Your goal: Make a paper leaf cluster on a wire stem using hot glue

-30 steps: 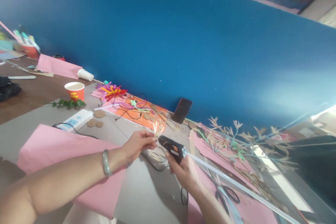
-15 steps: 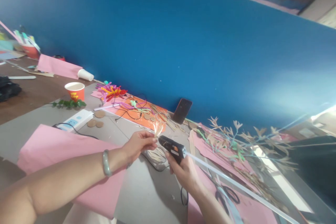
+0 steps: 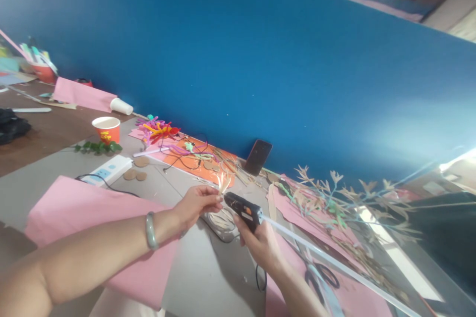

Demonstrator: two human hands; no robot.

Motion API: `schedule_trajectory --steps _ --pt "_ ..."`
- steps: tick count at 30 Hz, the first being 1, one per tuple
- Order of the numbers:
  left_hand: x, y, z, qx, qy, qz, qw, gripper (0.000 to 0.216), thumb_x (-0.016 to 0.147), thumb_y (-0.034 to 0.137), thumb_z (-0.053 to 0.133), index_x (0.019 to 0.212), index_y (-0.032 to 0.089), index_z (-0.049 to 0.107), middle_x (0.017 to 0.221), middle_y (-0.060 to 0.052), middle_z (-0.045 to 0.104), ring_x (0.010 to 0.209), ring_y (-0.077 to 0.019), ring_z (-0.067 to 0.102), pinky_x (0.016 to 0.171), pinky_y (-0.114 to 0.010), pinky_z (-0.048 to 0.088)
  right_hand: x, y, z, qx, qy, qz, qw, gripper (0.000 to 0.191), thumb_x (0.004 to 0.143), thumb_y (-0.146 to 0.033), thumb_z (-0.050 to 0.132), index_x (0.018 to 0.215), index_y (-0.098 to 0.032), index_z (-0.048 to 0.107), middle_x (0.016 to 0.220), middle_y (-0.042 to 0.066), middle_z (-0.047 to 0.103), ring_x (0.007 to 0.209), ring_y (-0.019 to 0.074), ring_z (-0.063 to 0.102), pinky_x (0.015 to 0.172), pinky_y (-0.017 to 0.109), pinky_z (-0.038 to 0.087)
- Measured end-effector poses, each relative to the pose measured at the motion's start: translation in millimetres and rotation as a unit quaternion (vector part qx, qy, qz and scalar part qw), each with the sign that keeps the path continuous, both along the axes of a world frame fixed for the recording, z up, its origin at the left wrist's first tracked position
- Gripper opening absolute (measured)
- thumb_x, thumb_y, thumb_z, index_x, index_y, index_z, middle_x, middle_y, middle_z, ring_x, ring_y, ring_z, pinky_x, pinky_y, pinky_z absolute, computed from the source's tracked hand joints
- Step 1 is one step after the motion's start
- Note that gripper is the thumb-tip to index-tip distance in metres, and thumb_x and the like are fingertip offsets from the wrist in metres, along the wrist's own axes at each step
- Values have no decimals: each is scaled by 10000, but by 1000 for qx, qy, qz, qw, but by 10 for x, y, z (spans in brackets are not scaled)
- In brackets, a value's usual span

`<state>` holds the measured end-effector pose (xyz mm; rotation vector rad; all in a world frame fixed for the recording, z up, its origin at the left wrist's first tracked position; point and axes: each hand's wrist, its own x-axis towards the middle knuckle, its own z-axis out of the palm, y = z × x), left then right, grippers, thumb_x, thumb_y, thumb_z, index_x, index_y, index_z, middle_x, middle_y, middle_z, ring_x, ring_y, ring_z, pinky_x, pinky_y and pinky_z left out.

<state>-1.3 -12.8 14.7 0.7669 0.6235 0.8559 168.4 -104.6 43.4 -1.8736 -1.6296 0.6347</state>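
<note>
A small pale paper flower [image 3: 223, 182] stands upright in the pinched fingertips of my left hand [image 3: 201, 204]. My right hand [image 3: 258, 243] is wrapped round a black hot glue gun [image 3: 243, 208], its nozzle at or very near the base of the flower; whether they touch I cannot tell. From the gun's rear a long clear glue stick [image 3: 334, 260] runs down to the right. Beneath the hands lies a pile of pale strips [image 3: 222, 219], partly hidden. A black cable loop [image 3: 261, 277] hangs below the gun.
A white power strip [image 3: 111, 168] and a red paper cup [image 3: 107, 131] stand to the left. Pink paper [image 3: 92, 208] lies under my left arm. A phone [image 3: 258, 157] leans on the blue wall. Leafy paper branches [image 3: 336, 198] and scissors [image 3: 323, 277] lie to the right.
</note>
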Motion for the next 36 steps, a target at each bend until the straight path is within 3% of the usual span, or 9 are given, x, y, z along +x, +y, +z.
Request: schedule_trajectory --steps 9,20,27,36 --pt "4 1 18 -6 2 11 1000 299 569 235 865 734 107 652 654 -11 642 593 -95 632 625 -196 529 -11 -12 44 4 5 7 1000 432 887 -518 455 1010 -159 661 459 -25 533 442 162 531 461 244 400" --pt "3 16 -14 -4 -5 9 1000 285 589 227 854 749 105 652 646 -12 648 591 -95 639 636 -194 531 -28 -16 55 -8 -23 2 1000 402 881 -503 445 741 -168 619 453 -13 517 416 144 502 432 237 361" --pt "6 18 -13 -2 -3 8 1000 275 592 235 851 740 109 655 640 -11 648 583 -95 635 629 -197 527 -25 -13 54 0 0 6 1000 377 881 -502 449 892 -172 630 475 -29 520 441 158 536 447 238 394" --pt "3 12 -28 2 -1 2 1000 263 612 237 841 755 107 664 643 -20 659 583 -89 633 629 -187 525 -37 -25 78 1 -36 10 999 387 881 -491 443 785 -168 633 459 -16 525 421 146 503 426 231 362"
